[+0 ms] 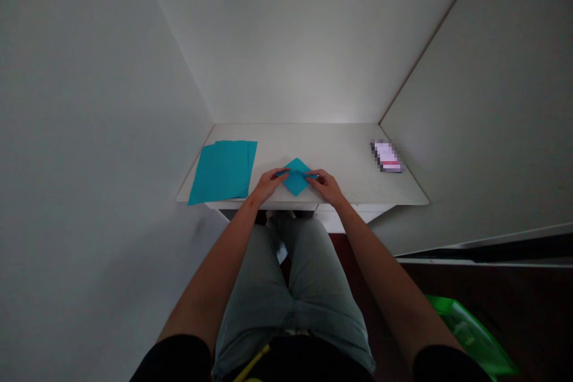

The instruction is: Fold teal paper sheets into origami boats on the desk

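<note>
The left hand [270, 184] and right hand [326, 186] rest at the front edge of a white desk [340, 155], fingers curled and pinching opposite side corners of a teal paper diamond [296, 172]. The diamond lies flat on the desktop between the hands, one point toward the far wall and one toward the person, its middle partly hidden by the fingers.

To the left of the left hand, a stack of teal paper [221, 172] lies askew on the desk, its near corner reaching the front edge and its sheets slightly offset. Near the right end of the desk lies a small white-and-pink item [387, 156], too blurred to identify.

The narrow desk fits into a corner-like alcove, with plain white walls rising on the left [89, 101], behind [295, 42] and on the right [483, 101]. The person sits close to the desk, bare forearms reaching forward from black sleeves [176, 361] over pale grey-green trousers [290, 292]. A yellow strap [253, 363] shows at the waist. Down to the right, a bright green bag [470, 334] lies on a dark floor [519, 322], below the desk and beside the right wall.
</note>
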{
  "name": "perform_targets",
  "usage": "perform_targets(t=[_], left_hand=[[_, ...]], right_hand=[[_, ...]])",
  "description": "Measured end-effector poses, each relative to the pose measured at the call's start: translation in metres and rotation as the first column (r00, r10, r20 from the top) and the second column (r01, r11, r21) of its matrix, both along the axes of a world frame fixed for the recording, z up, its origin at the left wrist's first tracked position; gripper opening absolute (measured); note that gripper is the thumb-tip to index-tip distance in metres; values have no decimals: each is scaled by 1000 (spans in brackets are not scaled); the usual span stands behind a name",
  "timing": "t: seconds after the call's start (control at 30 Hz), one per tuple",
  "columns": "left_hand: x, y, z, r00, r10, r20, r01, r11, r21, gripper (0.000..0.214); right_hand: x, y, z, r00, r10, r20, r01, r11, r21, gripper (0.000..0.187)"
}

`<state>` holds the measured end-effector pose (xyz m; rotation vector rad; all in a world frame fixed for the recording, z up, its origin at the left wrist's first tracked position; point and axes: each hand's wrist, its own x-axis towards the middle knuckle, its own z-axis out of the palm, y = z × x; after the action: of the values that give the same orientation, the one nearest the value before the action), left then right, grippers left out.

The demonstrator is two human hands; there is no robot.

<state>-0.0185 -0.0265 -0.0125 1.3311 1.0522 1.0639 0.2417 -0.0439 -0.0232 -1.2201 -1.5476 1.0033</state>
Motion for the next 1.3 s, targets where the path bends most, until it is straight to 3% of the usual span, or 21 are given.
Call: perform_targets(t=[0.3,0.47,0.57,0.67,0.93,1.1,1.2,1.3], left_hand=[[6,3,-7,997,63,49,-65,997,31,47],[7,-1,-2,995,57,-80,-49,993,103,27],[6,-4,0,992,-31,-119,37,998,42,51],[5,-7,1,993,-59,-98,60,998,8,71],[13,-7,3,981,70,-183,-53,994,94,39],[19,-9,0,967,172,-188,-149,980,133,35],[21,-11,-1,967,162,-197,-132,979,157,34],[23,-15,0,959,120,-257,-72,979,189,33]], right_hand=[[-3,4,-2,995,-6,-104,9,1000,29,50],[-1,4,-1,998,-22,-58,24,999,37,40],[2,4,-5,997,-11,-75,13,1000,19,42],[4,4,-9,993,33,-116,-31,999,16,56],[0,0,1,998,-44,-51,44,999,5,43],[-7,4,0,990,-119,-71,121,992,24,63],[-11,7,-5,995,-89,-47,88,996,-20,71],[-13,8,-8,998,-63,19,64,997,-53,66]])
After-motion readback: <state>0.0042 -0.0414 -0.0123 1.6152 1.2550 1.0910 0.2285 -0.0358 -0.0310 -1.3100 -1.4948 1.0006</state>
